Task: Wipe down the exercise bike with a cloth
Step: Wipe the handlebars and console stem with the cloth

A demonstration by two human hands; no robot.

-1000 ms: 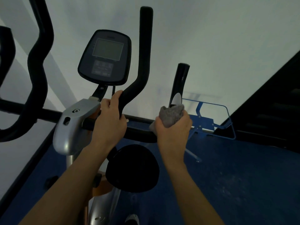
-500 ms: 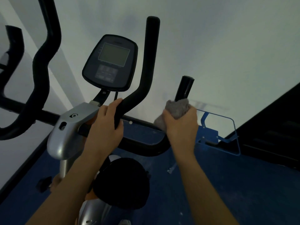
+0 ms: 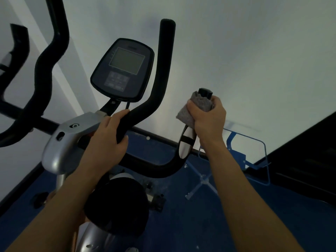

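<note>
— Currently, where's the cloth (image 3: 195, 108)?

— My right hand (image 3: 209, 117) clenches it around the right handlebar post (image 3: 187, 142), near its top; the post runs upright.

— Left hand (image 3: 109, 139)?

— Gripping the inner handlebar (image 3: 161, 79), well apart.

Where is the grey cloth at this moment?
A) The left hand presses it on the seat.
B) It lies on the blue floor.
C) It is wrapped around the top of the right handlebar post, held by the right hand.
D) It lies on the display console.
C: the right hand grips the grey cloth around the right handlebar post, whose black tip shows just above.
</note>
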